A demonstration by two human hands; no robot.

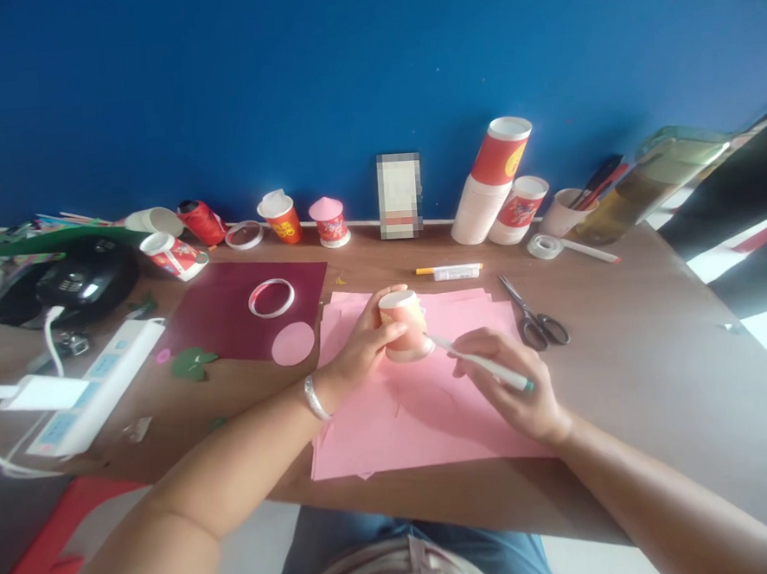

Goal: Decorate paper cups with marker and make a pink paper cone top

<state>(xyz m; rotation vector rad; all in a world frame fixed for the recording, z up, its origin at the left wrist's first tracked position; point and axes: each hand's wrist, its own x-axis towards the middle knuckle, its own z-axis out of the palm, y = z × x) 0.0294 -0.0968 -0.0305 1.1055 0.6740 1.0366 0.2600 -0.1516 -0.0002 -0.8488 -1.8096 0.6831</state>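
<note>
My left hand (373, 329) is closed round a small paper cup (409, 330), which stands upside down just over the pink paper sheets (424, 432); I cannot tell whether it touches them. In my right hand (510, 383) is a slim white pen (492, 367) with a green end, its tip against or very near the cup's right side. A yellow-and-white marker (451, 272) lies beyond the sheets. Scissors (538, 316) rest to the right of the paper, and a pink paper circle (293, 344) lies to the left.
At the back stand a tall cup stack (491, 185), a cup with a pink cone roof (331, 223) and a pen holder (564, 213). A tape roll (545, 246) is at right. Dark red paper (229, 318) and a power strip (104, 386) lie left.
</note>
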